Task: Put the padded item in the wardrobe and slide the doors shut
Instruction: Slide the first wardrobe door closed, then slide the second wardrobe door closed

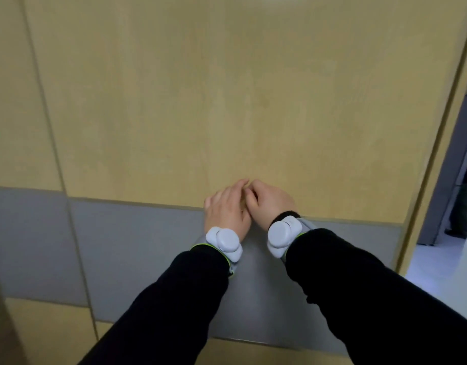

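Observation:
A tall wardrobe sliding door (227,101), light yellow wood with a grey band (137,246) across it, fills the view. A second door panel (13,114) overlaps it on the left. My left hand (225,209) and my right hand (270,201) lie side by side against the door where the wood meets the grey band, fingertips touching. My left hand's fingers are stretched flat; my right hand's fingers are curled loosely. Neither holds anything. Both wrists carry white trackers over black sleeves. The padded item is not in view.
The door's right edge (438,154) runs down the right side of the view. Beyond it a narrow gap shows a dark grey surface (453,167) and pale floor (438,262). A vertical seam (50,133) divides the two panels on the left.

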